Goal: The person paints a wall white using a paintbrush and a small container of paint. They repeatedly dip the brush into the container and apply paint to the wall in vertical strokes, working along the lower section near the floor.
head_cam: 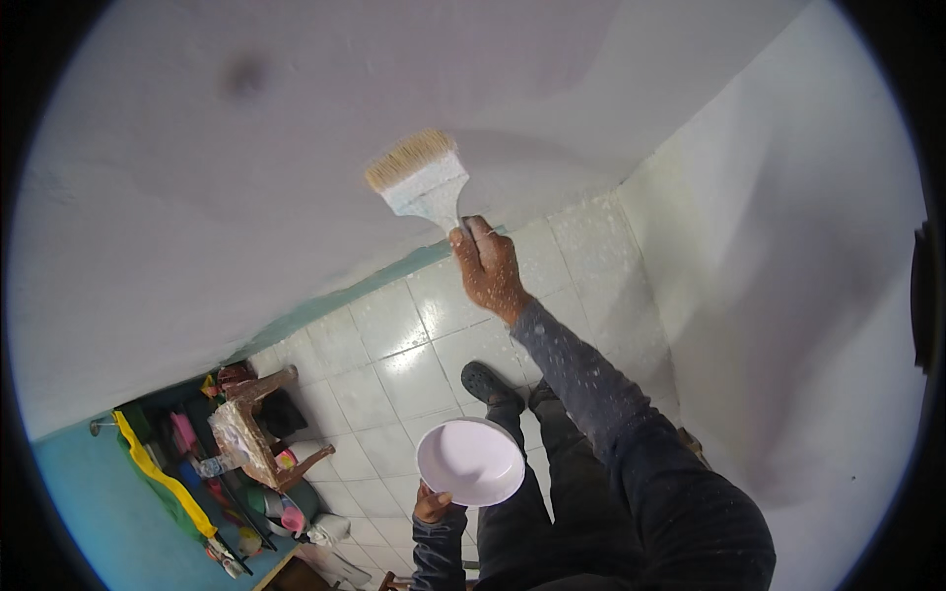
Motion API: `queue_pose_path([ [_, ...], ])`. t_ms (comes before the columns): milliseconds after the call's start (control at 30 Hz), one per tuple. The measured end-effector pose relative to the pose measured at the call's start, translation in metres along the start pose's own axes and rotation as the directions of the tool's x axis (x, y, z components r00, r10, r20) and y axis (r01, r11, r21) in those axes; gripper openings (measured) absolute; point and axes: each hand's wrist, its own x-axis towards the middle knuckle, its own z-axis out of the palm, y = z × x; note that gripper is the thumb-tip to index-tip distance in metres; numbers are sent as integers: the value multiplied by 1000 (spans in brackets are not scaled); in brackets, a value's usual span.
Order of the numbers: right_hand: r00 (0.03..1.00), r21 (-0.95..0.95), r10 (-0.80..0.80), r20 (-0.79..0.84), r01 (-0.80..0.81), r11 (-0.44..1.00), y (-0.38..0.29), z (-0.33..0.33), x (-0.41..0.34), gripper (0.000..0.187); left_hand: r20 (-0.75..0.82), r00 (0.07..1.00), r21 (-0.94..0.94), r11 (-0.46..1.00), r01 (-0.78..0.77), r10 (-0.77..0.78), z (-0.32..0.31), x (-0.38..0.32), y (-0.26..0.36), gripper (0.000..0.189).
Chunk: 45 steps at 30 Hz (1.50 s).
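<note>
My right hand (489,270), speckled with pale paint, grips the handle of a wide flat paintbrush (425,177). The brush has light bristles and a paint-smeared white body, and its bristles point up and left at the pale wall (259,185); whether they touch it I cannot tell. Lower down, my left hand (434,505) holds a round pale pink bowl (471,462) by its rim, thumb on the near side. The bowl is tilted, and its inside looks the same pale colour, so how much paint it holds is unclear.
A paint-spattered wooden stool (255,436) stands at the lower left, beside shelves of mixed household things and a yellow and green cloth (159,473). Another pale wall (783,295) rises on the right. Paint drops mark the white floor tiles (392,377) near my dark clogs (491,384).
</note>
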Motion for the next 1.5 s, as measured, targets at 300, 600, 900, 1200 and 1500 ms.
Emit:
queue_pose_path([
  [300, 957, -268, 267, -111, -287, 920, 191, 22, -44, 41, -23, 999, 62, 998, -23, 24, -4, 8, -7, 91],
  [600, 970, -541, 234, 61, -165, 825, 152, 33, -10, 42, 0, 1000, 27, 1000, 5, -5, -13, 5, -14, 89],
  [900, 975, 85, 220, -35, -217, 973, 70, 17, -43, 48, -24, 1000, -31, 1000, 2, -3, 6, 11, -7, 90],
  [1200, 882, -186, 468, -51, -469, 864, 251, 26, -52, 54, -25, 1000, 15, 1000, 14, -13, -8, 13, -13, 86],
  [1500, 989, -751, 105, 108, 12, 660, 146, 0, 7, 41, 0, 1000, 37, 999, 15, -15, 3, 13, -17, 85],
])
